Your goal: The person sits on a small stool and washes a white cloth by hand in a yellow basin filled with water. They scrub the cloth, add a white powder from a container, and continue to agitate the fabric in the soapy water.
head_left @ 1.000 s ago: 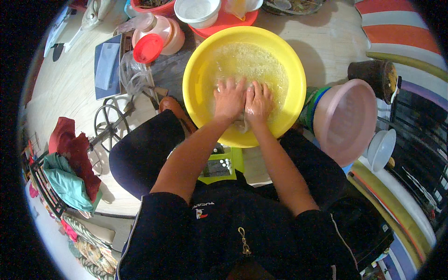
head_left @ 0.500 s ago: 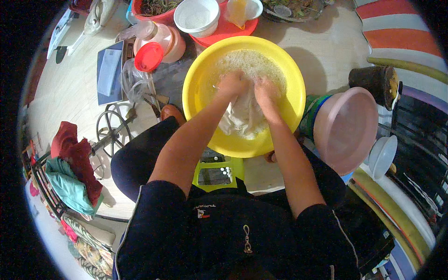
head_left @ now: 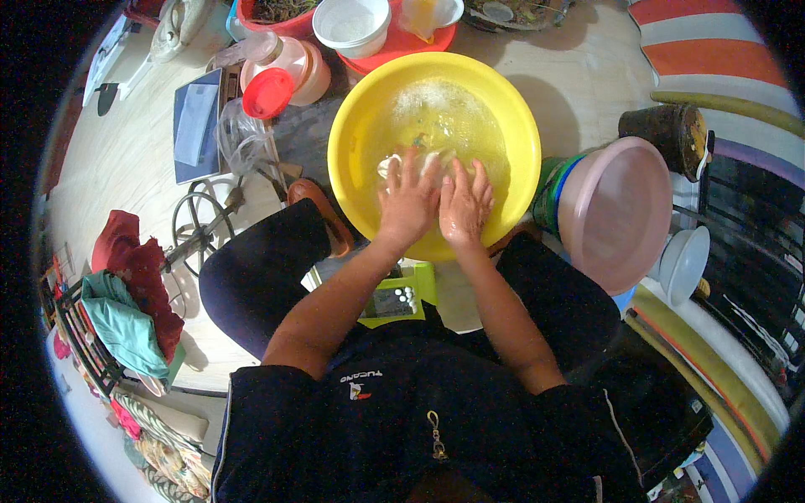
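A yellow basin [head_left: 348,205] of sudsy water sits in front of me, between my knees. In its near half my left hand [head_left: 407,208] lies palm down with the fingers spread. Small patches of white cloth [head_left: 389,165] show at its fingertips; the rest of the cloth is hidden under the hands and the water. Close beside it on the right, my right hand [head_left: 464,205] is wet, its fingers apart and nothing visible in them. Foam [head_left: 432,96] floats at the far side of the basin.
Right of the basin, a pink basin [head_left: 616,214] leans beside a green tub [head_left: 549,197] and a dark pot [head_left: 662,138]. Beyond stand white bowls [head_left: 352,25] and a red-lidded container [head_left: 268,92]. A light green stool [head_left: 426,285] is below; red cloth [head_left: 134,268] hangs left.
Both hands have drawn back toward me and spread from their closed grip in the cloth. The cloth now barely shows, and the far water is more exposed with less foam.
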Tool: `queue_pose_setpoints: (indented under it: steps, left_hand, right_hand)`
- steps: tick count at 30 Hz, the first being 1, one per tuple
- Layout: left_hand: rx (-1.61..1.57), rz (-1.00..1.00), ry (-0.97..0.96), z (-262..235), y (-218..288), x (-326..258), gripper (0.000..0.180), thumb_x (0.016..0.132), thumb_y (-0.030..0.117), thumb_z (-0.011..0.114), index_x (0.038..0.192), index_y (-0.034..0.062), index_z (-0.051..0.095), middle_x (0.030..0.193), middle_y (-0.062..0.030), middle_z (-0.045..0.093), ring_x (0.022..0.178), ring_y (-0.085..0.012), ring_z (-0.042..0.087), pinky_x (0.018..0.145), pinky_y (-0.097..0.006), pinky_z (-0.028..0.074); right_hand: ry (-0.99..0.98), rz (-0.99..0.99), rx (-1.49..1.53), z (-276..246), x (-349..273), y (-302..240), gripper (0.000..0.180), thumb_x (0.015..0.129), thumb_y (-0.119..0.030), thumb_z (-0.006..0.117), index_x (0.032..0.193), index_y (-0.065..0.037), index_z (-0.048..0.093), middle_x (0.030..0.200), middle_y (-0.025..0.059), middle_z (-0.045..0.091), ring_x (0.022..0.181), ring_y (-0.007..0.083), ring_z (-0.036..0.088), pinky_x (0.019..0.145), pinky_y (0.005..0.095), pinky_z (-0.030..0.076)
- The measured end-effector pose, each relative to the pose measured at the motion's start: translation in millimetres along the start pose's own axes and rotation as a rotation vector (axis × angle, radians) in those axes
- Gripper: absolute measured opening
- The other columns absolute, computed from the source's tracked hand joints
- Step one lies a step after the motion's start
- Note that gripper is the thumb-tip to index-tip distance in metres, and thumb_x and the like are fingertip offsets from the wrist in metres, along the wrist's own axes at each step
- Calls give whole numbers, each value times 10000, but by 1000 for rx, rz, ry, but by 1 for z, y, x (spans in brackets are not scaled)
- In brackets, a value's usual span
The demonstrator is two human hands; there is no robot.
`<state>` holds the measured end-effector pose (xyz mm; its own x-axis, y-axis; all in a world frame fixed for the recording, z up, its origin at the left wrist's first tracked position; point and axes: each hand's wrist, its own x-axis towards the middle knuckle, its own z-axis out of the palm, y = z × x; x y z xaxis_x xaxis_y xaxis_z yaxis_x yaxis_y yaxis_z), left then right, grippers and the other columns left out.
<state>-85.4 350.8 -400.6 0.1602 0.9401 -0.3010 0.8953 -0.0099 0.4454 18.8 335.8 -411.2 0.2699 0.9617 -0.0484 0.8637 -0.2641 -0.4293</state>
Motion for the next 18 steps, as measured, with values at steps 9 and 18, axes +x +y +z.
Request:
queue_pose_setpoints:
  steps: [9,18]
  left_hand:
    - [190,76,-119,40,-19,51,535,873,311,400,1379,273,227,1390,-135,299,1242,-406,295,927,-575,310]
    - [-241,-135,-487,26,-32,120,526,868,299,449,1348,137,306,1070,-236,561,1034,-325,534,913,-379,391]
  right_hand:
    - [-80,-140,-186,44,31,17,434,896,-363,364,1292,-186,395,1273,237,403,1110,425,419,911,566,310]
    - [-103,-198,-47,101,97,67,226,827,-209,510,942,-35,597,973,181,586,823,346,551,737,420,443]
